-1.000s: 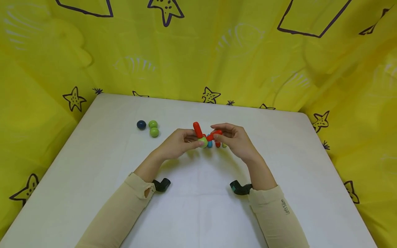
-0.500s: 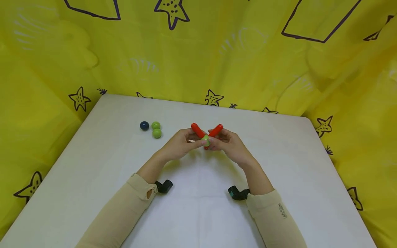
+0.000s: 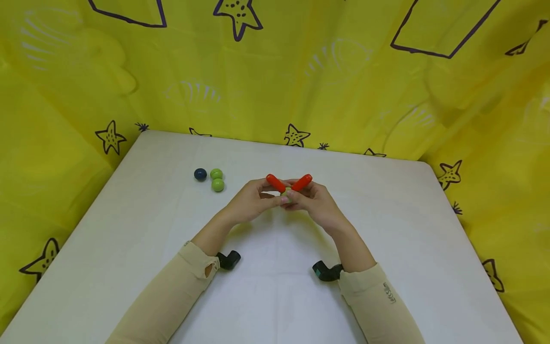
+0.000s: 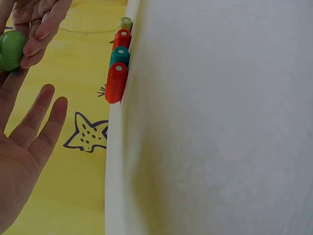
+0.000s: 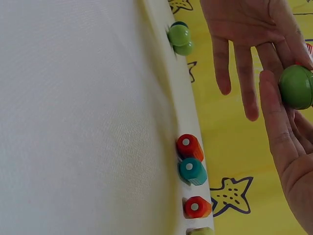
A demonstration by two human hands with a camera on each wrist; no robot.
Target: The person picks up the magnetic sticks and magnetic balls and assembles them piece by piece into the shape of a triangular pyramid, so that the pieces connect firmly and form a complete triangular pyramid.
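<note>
Meeting above the middle of the desk (image 3: 386, 215), the left hand (image 3: 251, 200) and right hand (image 3: 313, 200) are pinching one green ball (image 5: 296, 87) between their fingertips. Two red sticks are splaying up and outward from it in a V: the left red stick (image 3: 275, 183) is leaning left, the right red stick (image 3: 302, 182) right. Both hands are equally near. Spare pegs (image 5: 190, 164) are lying on the desk beneath; loose balls (image 3: 216, 179) are sitting well to the left.

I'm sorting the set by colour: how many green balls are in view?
3. Two green balls lie touching on the table, one beside the dark blue ball, one nearer; a third sits between both hands' fingertips. More may be hidden.
</note>
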